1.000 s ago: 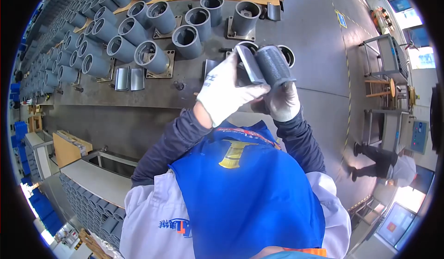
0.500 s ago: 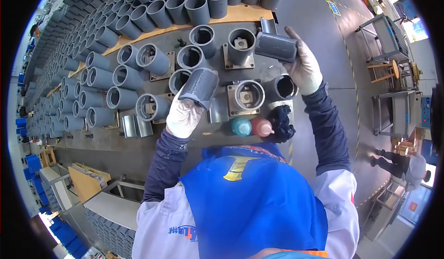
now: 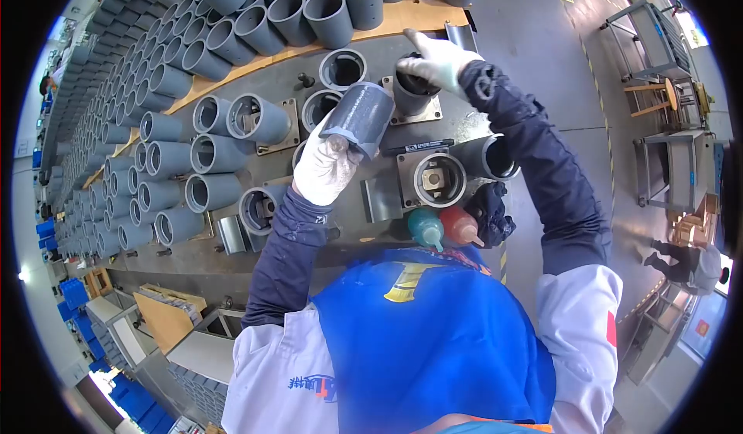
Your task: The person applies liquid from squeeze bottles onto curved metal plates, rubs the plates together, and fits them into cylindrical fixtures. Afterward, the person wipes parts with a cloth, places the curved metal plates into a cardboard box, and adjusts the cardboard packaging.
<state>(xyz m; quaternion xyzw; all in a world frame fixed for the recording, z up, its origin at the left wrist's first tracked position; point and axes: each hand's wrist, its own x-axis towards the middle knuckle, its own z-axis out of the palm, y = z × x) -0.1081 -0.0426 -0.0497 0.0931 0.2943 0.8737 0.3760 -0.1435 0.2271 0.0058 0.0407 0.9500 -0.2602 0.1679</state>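
Note:
My left hand [image 3: 325, 163], in a white glove, holds a grey curved shell [image 3: 361, 116] tilted up. My gloved right hand [image 3: 439, 61] is at the mouth of a grey cylinder [image 3: 412, 102] on a square metal plate [image 3: 435, 112]. Its fingers rest on a dark curved piece [image 3: 416, 80] at that mouth, and the palm hides part of it. Below and to the right, another cylinder stands upright on a plate [image 3: 439, 178]. A black marker [image 3: 422, 147] lies just above this plate.
Many grey cylinders [image 3: 327, 16] stand on a wooden board [image 3: 402, 20]. A teal bottle [image 3: 425, 227], a red bottle [image 3: 460, 225] and a dark cloth [image 3: 490, 213] lie near the front edge. A person [image 3: 700, 270] is far right.
My right hand has moved left with the dark curved piece, from beside the plated cylinder to its mouth. My left hand and its shell have shifted slightly right and up.

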